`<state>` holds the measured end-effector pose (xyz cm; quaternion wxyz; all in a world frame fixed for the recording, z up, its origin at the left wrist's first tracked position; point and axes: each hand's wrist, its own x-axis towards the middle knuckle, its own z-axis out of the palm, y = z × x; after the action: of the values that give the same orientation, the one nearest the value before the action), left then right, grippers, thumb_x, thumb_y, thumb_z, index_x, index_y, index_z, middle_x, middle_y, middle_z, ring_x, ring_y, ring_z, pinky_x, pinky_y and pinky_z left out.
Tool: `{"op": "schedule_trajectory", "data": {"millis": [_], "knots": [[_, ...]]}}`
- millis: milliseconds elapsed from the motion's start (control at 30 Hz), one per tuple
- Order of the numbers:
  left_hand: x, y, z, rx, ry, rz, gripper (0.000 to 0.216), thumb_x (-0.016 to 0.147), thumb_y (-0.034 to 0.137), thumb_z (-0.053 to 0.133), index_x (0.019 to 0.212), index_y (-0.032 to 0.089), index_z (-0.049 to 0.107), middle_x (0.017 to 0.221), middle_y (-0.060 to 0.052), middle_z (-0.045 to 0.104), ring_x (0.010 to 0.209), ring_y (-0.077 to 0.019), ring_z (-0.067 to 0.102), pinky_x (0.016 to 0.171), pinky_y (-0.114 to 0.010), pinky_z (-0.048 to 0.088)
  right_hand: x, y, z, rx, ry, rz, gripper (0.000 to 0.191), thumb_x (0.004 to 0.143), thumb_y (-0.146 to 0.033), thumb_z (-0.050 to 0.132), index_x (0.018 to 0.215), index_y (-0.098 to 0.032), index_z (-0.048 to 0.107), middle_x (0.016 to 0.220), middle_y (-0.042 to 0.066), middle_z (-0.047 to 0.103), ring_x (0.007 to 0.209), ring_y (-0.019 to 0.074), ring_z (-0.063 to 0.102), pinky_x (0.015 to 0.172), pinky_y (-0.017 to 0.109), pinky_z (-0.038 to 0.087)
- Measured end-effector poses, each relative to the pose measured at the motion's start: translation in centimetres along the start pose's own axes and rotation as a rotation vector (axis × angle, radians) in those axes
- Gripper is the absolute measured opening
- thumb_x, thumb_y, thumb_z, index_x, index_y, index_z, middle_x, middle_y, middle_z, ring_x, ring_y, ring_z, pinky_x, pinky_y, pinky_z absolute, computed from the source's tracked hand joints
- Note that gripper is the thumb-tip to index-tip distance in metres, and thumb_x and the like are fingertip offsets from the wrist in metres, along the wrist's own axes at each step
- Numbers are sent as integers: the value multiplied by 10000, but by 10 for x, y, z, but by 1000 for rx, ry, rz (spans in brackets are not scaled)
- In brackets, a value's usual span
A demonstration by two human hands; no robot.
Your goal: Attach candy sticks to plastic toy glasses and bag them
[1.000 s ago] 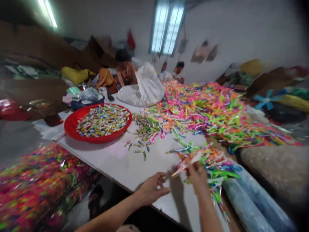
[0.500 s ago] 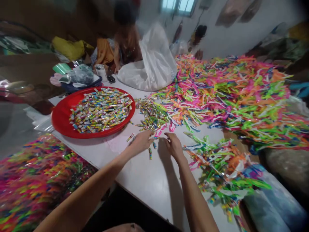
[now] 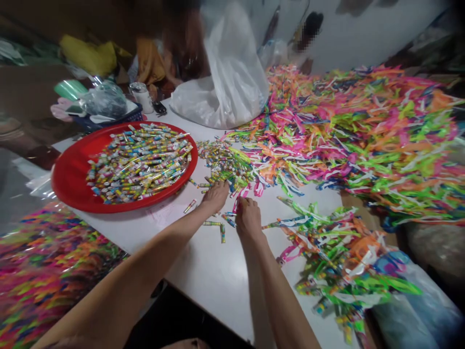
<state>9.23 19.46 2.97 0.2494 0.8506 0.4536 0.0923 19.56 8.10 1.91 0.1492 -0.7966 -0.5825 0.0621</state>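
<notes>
My left hand (image 3: 215, 196) reaches over the white table (image 3: 214, 271) into a small heap of little wrapped sticks (image 3: 221, 162), fingers curled down on them. My right hand (image 3: 247, 218) lies just beside it, fingers bent over a pink strip and loose sticks (image 3: 222, 231); what either hand holds is hidden. A red tray (image 3: 69, 179) full of the same sticks stands to the left. A near pile of neon strips (image 3: 334, 247) lies to the right of my right arm.
A huge heap of neon plastic strips (image 3: 363, 126) covers the far right of the table. A white plastic bag (image 3: 228, 82) stands behind the sticks. Bagged coloured strips (image 3: 47, 271) lie at lower left. People sit beyond the table's far end. A basket of oddments (image 3: 105, 104) is behind the tray.
Both hands left the near strip pile and moved forward and left to the loose sticks by the small heap. The view tilted down.
</notes>
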Motion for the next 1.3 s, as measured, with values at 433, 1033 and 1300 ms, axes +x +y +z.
{"op": "schedule_trajectory", "data": {"millis": [433, 1033, 1300], "knots": [[-77, 4, -33, -946, -180, -129, 519, 812, 136, 509, 1319, 104, 401, 877, -81, 646, 624, -89, 571, 484, -159, 365, -44, -6, -19, 796, 248, 150, 379, 880, -329, 474, 1192, -143, 579, 1155, 141, 613, 1019, 231, 569, 888, 372, 453], [-172, 25, -39, -1027, -520, 145, 874, 683, 150, 671, 1462, 161, 275, 981, -63, 629, 611, -96, 578, 546, -221, 445, -116, -28, -82, 862, -283, -206, 318, 898, -318, 495, 1162, -188, 615, 901, 48, 658, 764, 161, 597, 717, 299, 472], [-192, 17, -31, -1238, -679, 55, 769, 667, 215, 716, 1365, 115, 410, 690, -11, 640, 482, -79, 527, 423, -166, 354, -132, -30, -56, 1096, -345, -64, 223, 831, -400, 586, 877, -185, 625, 695, -14, 585, 571, 115, 513, 541, 234, 431]]}}
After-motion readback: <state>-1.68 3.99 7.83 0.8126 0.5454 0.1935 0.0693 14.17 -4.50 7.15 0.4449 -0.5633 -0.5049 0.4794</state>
